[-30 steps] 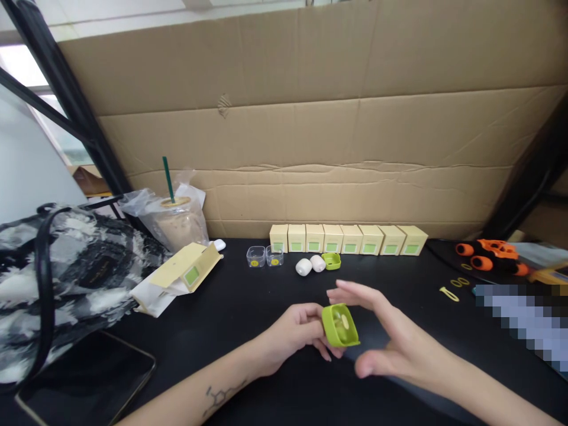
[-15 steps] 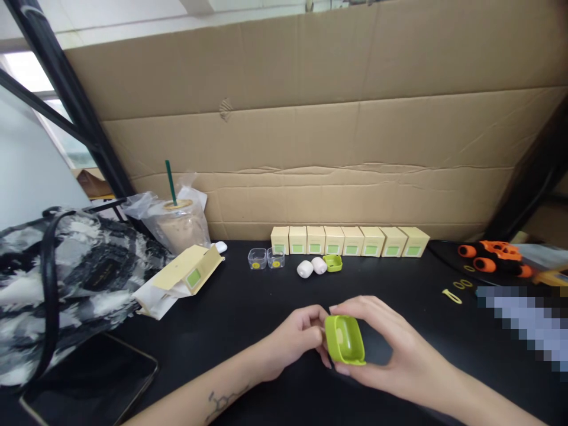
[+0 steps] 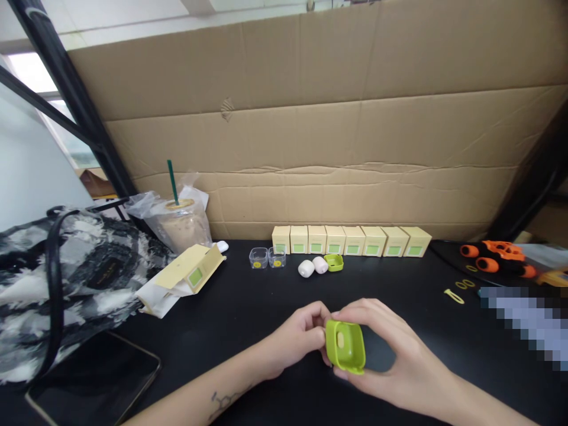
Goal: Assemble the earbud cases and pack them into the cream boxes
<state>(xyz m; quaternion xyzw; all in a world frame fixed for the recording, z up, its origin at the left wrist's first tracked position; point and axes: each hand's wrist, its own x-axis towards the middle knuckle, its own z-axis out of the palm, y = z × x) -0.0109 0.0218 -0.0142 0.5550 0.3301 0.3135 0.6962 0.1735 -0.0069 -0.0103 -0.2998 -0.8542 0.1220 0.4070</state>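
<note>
Cardboard wall (image 3: 337,118) behind black table (image 3: 248,302). Patterned bag (image 3: 66,278) far left, iced drink (image 3: 181,225) beside it. Row of cream boxes (image 3: 350,240) along wall. Left hand (image 3: 297,340) and right hand (image 3: 381,349) both pinching green case (image 3: 345,346) mid-table, above surface. Two white pods (image 3: 313,267) near row.

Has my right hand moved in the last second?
Yes. The right hand has closed in leftward onto the green case, which the left hand also holds; judged against the row of yellow boxes, it sat open farther right before.
</note>
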